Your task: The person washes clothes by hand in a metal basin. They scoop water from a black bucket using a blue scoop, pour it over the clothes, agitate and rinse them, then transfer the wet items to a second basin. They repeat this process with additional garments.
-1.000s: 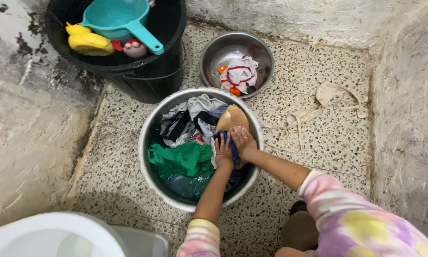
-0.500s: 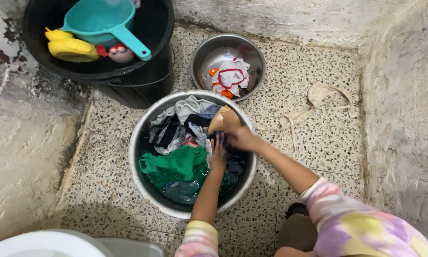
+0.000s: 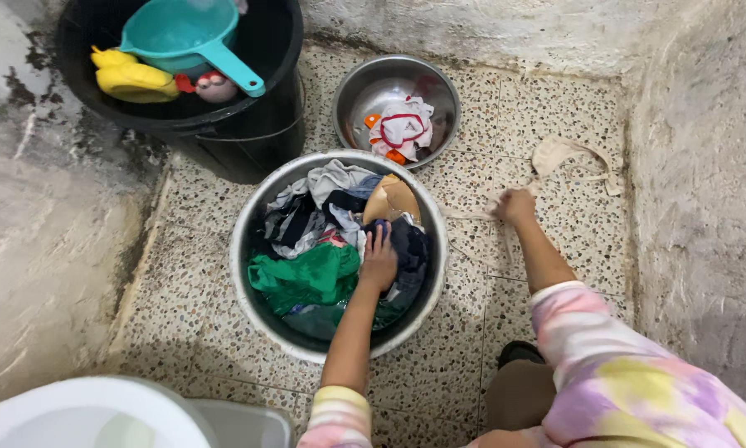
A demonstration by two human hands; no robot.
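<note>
A large steel basin (image 3: 238, 249) on the speckled floor is full of wet clothes, among them a green cloth (image 3: 306, 278) and a tan piece (image 3: 389, 199). My left hand (image 3: 379, 259) is inside the basin, fingers curled over a dark blue cloth (image 3: 406, 245). My right hand (image 3: 515, 204) is out on the floor to the right of the basin, closed on the strap end of a beige garment (image 3: 568, 153) that lies by the wall.
A small steel bowl (image 3: 345, 91) behind the basin holds a white and red cloth (image 3: 403, 124). A black bucket (image 3: 248, 133) at the back left carries a teal scoop (image 3: 182, 33) and a yellow toy duck (image 3: 132, 79). A white toilet (image 3: 82, 415) is at the lower left. Rough walls close in left and right.
My right hand left the basin and reached right across the floor to the beige garment's strap. My left hand stayed on the dark blue cloth.
</note>
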